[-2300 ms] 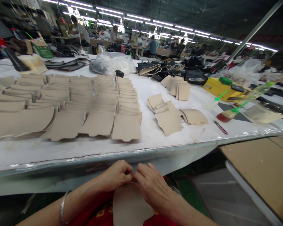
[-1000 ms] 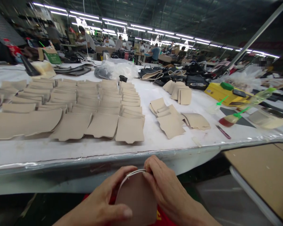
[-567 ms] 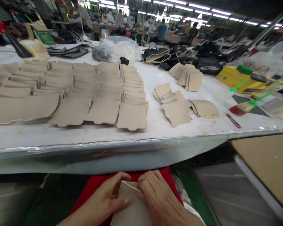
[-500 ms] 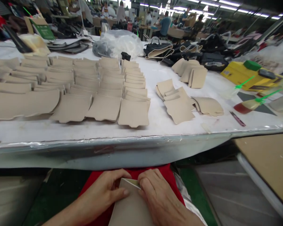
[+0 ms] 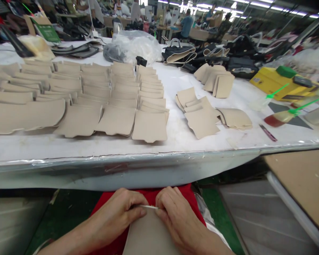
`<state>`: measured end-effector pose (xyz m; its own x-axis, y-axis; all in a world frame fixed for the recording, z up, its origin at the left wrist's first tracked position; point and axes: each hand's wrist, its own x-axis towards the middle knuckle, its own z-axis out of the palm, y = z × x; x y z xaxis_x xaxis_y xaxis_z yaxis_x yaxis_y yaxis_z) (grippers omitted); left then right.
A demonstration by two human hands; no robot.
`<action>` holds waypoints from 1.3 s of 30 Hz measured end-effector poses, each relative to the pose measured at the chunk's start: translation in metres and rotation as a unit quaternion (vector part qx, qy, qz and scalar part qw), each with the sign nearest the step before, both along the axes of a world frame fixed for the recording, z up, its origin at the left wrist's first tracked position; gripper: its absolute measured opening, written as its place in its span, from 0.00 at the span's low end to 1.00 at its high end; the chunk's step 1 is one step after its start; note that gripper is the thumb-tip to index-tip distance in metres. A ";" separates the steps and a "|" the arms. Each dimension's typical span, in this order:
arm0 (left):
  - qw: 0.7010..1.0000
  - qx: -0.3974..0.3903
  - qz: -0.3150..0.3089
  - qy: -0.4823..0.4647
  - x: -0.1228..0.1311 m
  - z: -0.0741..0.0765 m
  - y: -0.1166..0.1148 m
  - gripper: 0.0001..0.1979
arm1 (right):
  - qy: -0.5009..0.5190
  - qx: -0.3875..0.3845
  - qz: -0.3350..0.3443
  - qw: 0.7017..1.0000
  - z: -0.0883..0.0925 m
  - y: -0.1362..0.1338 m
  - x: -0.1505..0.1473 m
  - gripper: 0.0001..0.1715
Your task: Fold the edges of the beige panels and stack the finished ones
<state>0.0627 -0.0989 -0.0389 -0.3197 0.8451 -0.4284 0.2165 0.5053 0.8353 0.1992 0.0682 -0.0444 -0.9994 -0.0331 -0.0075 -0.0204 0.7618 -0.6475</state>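
A beige panel [image 5: 149, 233] lies over the red cloth at my lap, below the table edge. My left hand [image 5: 122, 210] pinches its upper left corner between thumb and fingers. On the upper right edge, my right hand [image 5: 174, 212] grips the same panel with bent fingers. A thin pale edge of the panel shows between the two hands. Rows of overlapping beige pieces [image 5: 150, 125] cover the left and middle of the white table, and a smaller group of beige pieces [image 5: 202, 122] sits right of them.
On the table's right are a purple cutter [image 5: 268, 133], a glue bottle with a green tip [image 5: 278, 119] and a yellow box [image 5: 272, 83]. Clear plastic [image 5: 138, 46] and black bags [image 5: 179, 55] lie farther back. A brown board [image 5: 303, 180] stands at the lower right.
The gap at the panel's top edge, open before between my hands, is now closed to a thin line. Both hands have shifted slightly, with fingers pressed along that edge.
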 end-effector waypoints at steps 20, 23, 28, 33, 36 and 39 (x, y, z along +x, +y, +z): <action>0.997 0.064 -0.041 0.003 0.004 0.008 0.020 0.10 | -0.096 -0.092 -0.008 0.991 0.022 0.021 -0.002 0.07; 0.997 0.058 -0.046 0.008 0.004 0.010 0.021 0.10 | -0.114 -0.097 -0.001 0.989 0.020 0.029 -0.002 0.06; 0.997 0.044 -0.055 0.024 0.001 0.016 0.019 0.10 | -0.130 -0.112 -0.033 0.985 0.019 0.044 0.004 0.07; 0.995 0.005 -0.075 0.068 -0.001 0.023 0.030 0.08 | -0.132 -0.127 -0.048 0.982 0.018 0.048 0.005 0.06; 0.992 0.015 -0.107 0.071 0.000 0.023 0.041 0.08 | -0.113 -0.133 -0.037 0.984 0.018 0.046 0.005 0.06; 0.990 0.017 -0.118 0.075 0.003 0.019 0.048 0.10 | -0.118 -0.141 -0.043 0.982 0.020 0.045 0.006 0.05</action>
